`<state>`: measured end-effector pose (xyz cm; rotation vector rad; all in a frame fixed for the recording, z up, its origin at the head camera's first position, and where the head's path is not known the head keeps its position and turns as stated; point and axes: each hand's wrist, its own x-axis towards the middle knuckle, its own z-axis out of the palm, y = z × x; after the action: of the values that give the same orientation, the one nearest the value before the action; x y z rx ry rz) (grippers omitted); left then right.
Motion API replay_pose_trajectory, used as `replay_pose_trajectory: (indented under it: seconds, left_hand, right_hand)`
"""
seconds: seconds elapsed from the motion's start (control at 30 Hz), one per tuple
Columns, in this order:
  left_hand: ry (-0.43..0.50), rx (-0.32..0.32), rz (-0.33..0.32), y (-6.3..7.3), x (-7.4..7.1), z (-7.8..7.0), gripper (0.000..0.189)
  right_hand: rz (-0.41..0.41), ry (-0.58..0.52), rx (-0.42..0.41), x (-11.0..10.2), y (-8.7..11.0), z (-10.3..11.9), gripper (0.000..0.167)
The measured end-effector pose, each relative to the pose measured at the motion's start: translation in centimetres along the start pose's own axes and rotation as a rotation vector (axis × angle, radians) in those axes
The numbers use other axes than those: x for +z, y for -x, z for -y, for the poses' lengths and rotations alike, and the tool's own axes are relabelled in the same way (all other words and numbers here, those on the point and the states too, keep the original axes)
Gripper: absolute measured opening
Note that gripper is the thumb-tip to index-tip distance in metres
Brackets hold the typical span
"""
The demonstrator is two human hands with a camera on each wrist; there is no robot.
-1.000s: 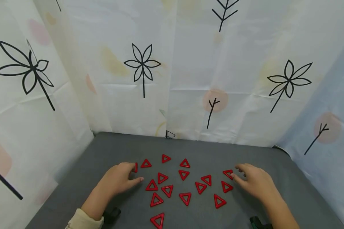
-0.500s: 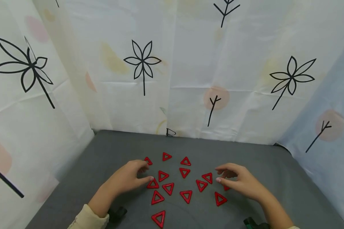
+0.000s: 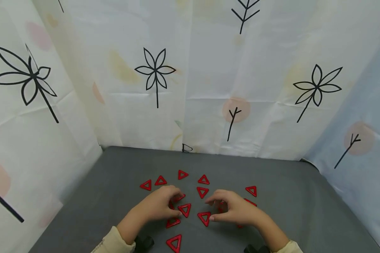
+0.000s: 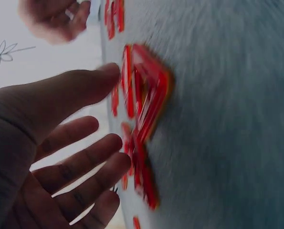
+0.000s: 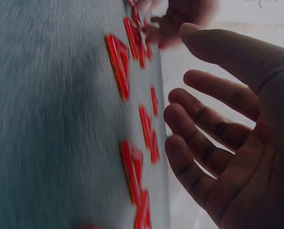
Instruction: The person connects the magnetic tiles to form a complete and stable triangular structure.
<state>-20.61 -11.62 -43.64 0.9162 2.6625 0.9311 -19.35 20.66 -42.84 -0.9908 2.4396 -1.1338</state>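
Note:
Several red hollow triangles lie flat and scattered on the dark grey table. In the head view my left hand (image 3: 160, 203) hovers over the left cluster and partly hides some of them, its fingers relaxed. One triangle (image 3: 188, 211) lies just beyond its thumb tip. Opposite it is my right hand (image 3: 235, 208), fingers loosely bent, covering other triangles; another triangle (image 3: 202, 219) sits by its thumb. Neither hand holds anything: the left wrist view has spread fingers beside a blurred triangle (image 4: 153, 76), and the right wrist view has relaxed fingers apart from a triangle (image 5: 117, 64).
Behind the hands lie more triangles, such as one at the back (image 3: 179, 175) and one at the right (image 3: 255, 191). A single triangle (image 3: 179, 243) lies nearest the front. A patterned white curtain (image 3: 202, 123) borders the grey table (image 3: 130, 161). Dark devices (image 3: 144, 243) sit at the wrists.
Both hands have moved inward, toward each other. My left hand has left the far-left triangles uncovered, and the right hand has come away from the far-right one. Neither has picked anything up.

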Motion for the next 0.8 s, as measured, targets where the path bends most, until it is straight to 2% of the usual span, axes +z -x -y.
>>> replay_pose_trajectory:
  seconds: [0.27, 0.5, 0.8]
  left_hand:
    - [-0.056, -0.010, -0.009, -0.8, 1.0, -0.4, 0.039]
    - [-0.057, -0.038, 0.024, -0.7, 1.1, -0.4, 0.040]
    - [-0.075, -0.033, 0.037, -0.8, 0.8, -0.4, 0.034]
  right_hand:
    - [0.110, 0.016, 0.056, 1.2, -1.9, 0.6, 0.046]
    - [0.139, 0.037, 0.104, 1.6, -2.1, 0.0, 0.042]
    - [0.133, 0.063, 0.101, 1.6, -2.2, -0.4, 0.037]
